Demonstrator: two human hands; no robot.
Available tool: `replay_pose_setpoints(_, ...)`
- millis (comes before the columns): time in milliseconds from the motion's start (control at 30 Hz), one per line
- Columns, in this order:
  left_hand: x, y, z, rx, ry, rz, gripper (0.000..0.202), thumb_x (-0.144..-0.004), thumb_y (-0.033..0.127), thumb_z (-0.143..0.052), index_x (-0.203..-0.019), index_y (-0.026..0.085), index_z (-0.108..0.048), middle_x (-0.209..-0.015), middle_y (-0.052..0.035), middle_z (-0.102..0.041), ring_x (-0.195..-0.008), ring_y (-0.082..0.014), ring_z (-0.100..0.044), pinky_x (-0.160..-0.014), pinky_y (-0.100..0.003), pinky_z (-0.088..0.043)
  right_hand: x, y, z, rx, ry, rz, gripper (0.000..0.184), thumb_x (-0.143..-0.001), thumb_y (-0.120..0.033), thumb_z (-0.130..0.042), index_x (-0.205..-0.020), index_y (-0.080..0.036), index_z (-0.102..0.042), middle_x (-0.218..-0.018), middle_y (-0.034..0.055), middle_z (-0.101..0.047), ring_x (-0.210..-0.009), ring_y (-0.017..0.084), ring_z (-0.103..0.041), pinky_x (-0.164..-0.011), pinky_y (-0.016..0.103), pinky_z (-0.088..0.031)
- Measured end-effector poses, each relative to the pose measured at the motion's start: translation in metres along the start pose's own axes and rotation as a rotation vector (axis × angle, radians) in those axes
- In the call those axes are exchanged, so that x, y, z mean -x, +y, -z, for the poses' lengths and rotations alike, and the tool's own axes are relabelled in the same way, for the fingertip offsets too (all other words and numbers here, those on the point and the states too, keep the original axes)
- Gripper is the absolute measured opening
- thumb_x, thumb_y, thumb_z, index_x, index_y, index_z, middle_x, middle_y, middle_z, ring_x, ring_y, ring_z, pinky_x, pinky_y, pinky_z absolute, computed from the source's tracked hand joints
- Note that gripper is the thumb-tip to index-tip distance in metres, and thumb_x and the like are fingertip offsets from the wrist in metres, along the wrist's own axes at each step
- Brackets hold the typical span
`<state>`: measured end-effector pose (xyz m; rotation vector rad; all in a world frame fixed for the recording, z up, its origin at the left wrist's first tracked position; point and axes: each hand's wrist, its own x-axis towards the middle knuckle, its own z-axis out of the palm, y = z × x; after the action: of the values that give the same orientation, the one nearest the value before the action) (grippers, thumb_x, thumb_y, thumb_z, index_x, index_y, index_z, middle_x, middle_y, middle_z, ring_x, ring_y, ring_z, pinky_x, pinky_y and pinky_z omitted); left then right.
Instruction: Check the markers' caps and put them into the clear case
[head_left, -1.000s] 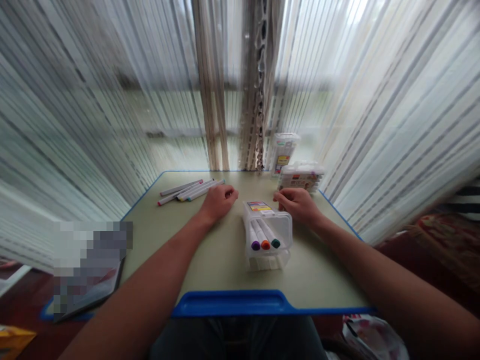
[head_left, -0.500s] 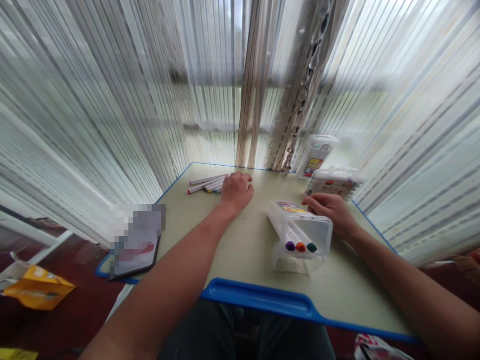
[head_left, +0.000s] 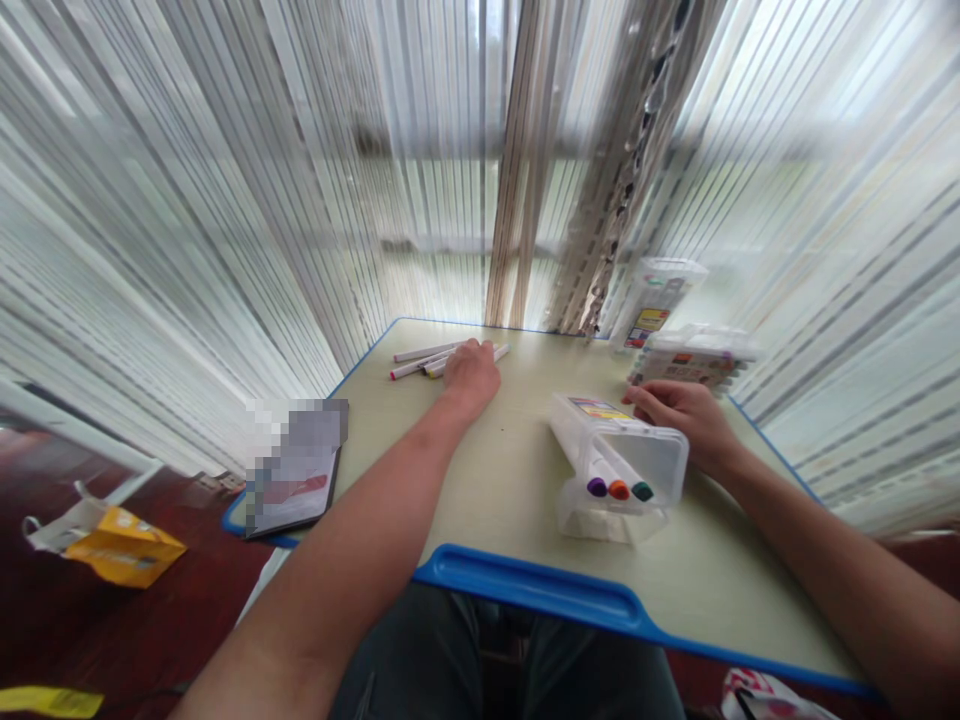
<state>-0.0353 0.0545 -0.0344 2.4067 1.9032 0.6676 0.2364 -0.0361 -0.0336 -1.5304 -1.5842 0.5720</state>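
Observation:
My left hand [head_left: 472, 380] reaches to the far part of the table, its fingers closed over a white marker [head_left: 501, 352] whose end sticks out to the right. Beside it lie several loose white markers [head_left: 420, 368] with pink and yellow tips, partly covered by the hand. My right hand [head_left: 681, 412] rests just right of a clear plastic box [head_left: 675, 465], fingers curled in and thumb against them, with nothing visible in them. The box lies on its side, open end toward me. Inside are three markers [head_left: 619, 489] with purple, orange and green ends.
Behind my right hand lies a clear case of markers [head_left: 697, 360], and an upright clear box [head_left: 658, 305] stands by the curtain [head_left: 435, 200]. A tablet [head_left: 300, 480] lies at the table's left edge. The blue tray rim [head_left: 532, 588] runs along the front.
The view has shifted slightly left, so things appear farther right. My left hand has closed on a marker, whose end now shows right of the fingers. My right hand stays by the box.

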Motion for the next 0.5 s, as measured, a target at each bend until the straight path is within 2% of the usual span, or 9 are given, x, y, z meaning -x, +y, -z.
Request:
replay_pose_setpoints(167, -0.001, 0.001, -0.005, 0.028, -0.036, -0.039, 0.033, -0.091, 0.009, -0.043, -0.112, 0.011, -0.067, -0.112, -0.0206, -0.066, -0.107, -0.0310, -0.063, -0.093, -0.043, -0.049, -0.001, 0.000, 0.000, -0.020, 0.001, 0.001, 0.049, -0.074, -0.065, -0.066, -0.064, -0.017, -0.069, -0.051, 0.0050, -0.063, -0.038, 0.013, -0.049, -0.038, 0.027, -0.032)
replay_pose_setpoints(367, -0.002, 0.007, -0.010, 0.115, -0.062, -0.163, 0.029, -0.092, 0.008, -0.043, -0.103, 0.012, -0.070, -0.108, -0.0169, -0.066, -0.107, -0.0270, -0.062, -0.097, -0.038, -0.047, 0.000, 0.002, -0.003, -0.021, 0.000, 0.024, 0.044, -0.077, -0.059, -0.066, -0.065, -0.016, -0.069, -0.051, 0.0042, -0.063, -0.040, 0.012, -0.048, -0.041, 0.025, -0.033)
replay_pose_setpoints(500, 0.000, 0.016, -0.004, 0.221, -0.041, -0.247, 0.032, -0.096, 0.012, -0.042, -0.115, 0.015, -0.068, -0.111, -0.0137, -0.065, -0.102, -0.0235, -0.065, -0.096, -0.036, -0.049, -0.002, -0.002, -0.007, -0.114, 0.026, 0.028, 0.046, -0.078, -0.061, -0.064, -0.071, -0.016, -0.069, -0.055, 0.0039, -0.065, -0.039, 0.011, -0.048, -0.039, 0.024, -0.034)
